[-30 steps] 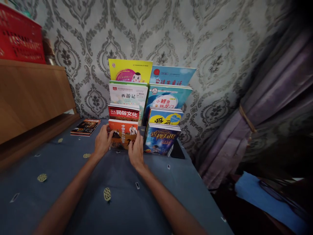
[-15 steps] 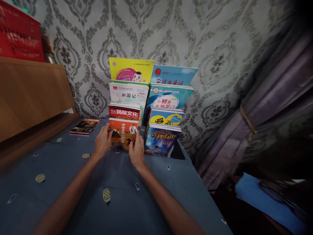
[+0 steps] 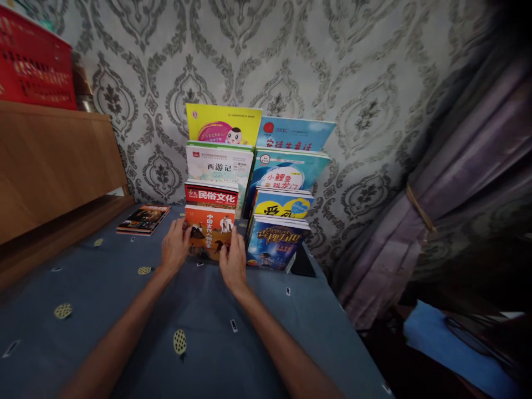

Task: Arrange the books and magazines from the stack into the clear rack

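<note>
An orange book (image 3: pixel 211 233) stands at the front of the left column of a tiered book rack (image 3: pixel 300 265) against the wall. My left hand (image 3: pixel 175 247) grips the book's left edge and my right hand (image 3: pixel 233 260) grips its right edge, fingers curled on the cover. Behind it rise a red-banded book (image 3: pixel 211 194), a white book (image 3: pixel 219 164) and a yellow book (image 3: pixel 223 123). The right column holds a dark blue book (image 3: pixel 272 244) in front and several blue ones behind.
A thin stack of books (image 3: pixel 143 218) lies flat on the blue patterned cloth (image 3: pixel 124 310) at the left. A wooden headboard (image 3: pixel 54 160) with a red crate (image 3: pixel 35 66) on top stands left. Purple curtains (image 3: pixel 457 177) hang at the right, past the surface's edge.
Both hands stay on the orange book's edges. The view has shifted slightly; nothing else has moved.
</note>
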### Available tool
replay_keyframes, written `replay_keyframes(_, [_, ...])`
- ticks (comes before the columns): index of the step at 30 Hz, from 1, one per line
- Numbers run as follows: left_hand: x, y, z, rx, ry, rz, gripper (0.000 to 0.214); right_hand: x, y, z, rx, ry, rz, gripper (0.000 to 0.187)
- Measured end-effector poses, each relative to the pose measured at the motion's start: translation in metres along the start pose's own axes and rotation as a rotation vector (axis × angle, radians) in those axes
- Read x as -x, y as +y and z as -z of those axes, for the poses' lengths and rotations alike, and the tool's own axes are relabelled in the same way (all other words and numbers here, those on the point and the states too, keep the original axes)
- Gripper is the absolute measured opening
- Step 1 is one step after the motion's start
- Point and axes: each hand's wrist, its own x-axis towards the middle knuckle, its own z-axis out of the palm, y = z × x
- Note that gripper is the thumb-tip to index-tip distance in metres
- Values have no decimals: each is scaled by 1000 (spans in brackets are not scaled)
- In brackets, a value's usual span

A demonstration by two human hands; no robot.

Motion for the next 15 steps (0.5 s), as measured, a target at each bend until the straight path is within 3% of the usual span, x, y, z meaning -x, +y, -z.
replay_keyframes(15, [5,2,-4,35,28,12,42,8,7,-5,39,-14,-36,70])
